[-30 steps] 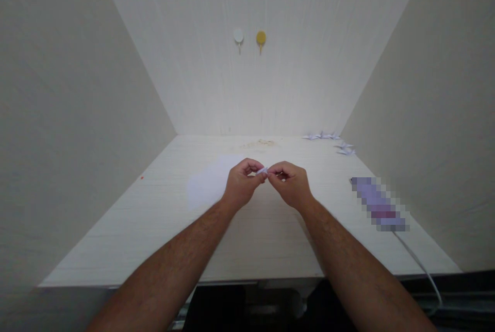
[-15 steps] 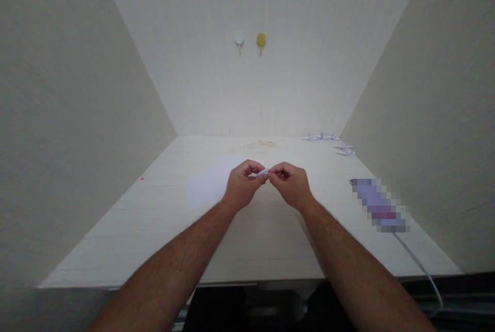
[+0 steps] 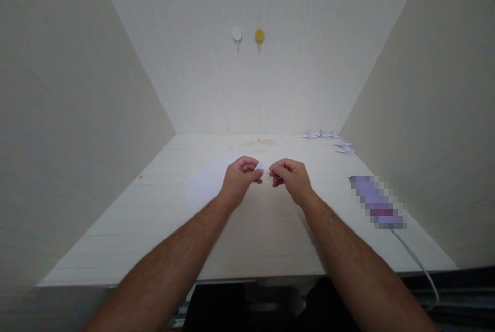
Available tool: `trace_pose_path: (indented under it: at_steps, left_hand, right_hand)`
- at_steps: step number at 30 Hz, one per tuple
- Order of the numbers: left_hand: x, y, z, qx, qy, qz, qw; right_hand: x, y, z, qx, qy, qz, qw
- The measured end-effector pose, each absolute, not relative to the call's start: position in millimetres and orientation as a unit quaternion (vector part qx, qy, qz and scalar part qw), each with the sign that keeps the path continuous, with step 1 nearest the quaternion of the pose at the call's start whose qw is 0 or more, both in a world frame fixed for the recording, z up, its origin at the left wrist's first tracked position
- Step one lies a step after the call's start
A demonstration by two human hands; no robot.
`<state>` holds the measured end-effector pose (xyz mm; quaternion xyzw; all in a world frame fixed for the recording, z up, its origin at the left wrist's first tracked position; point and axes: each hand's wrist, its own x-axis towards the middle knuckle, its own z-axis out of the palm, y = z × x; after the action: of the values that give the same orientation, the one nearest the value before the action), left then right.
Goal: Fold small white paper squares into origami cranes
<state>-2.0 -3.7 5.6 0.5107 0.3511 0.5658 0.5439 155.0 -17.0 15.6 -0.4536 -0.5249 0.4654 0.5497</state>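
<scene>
Between the thumb and fingers of my left hand (image 3: 242,177) is a small folded piece of white paper (image 3: 259,166), its tip poking out past the fingertips. My right hand (image 3: 291,175) is just to the right, a narrow gap away from the paper. Its fingers are curled with the thumb against the index finger, and nothing shows in them. Both hands are over the middle of a pale desk (image 3: 263,239). White paper sheets (image 3: 204,180) lie flat to the left, partly behind my left hand.
Several folded paper cranes (image 3: 323,135) stand at the back right corner. A phone-like object (image 3: 375,202), blurred out, lies at the right with a white cable (image 3: 415,257) running off the front edge. Walls enclose three sides; a white hook (image 3: 236,34) and a yellow hook (image 3: 259,36) are on the back one.
My right hand has let go of the folded paper and moved slightly right, opening a gap. The paper stays in my left hand, turned so that more of it shows.
</scene>
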Motion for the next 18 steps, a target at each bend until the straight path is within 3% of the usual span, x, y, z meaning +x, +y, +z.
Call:
trace_pose_path:
  at_steps: [18]
  left_hand:
    - [0.1, -8.9, 10.9, 0.544, 0.341, 0.54, 0.544]
  right_hand:
    - [150.2, -19.7, 10.5, -0.469, -0.602, 0.374, 0.527]
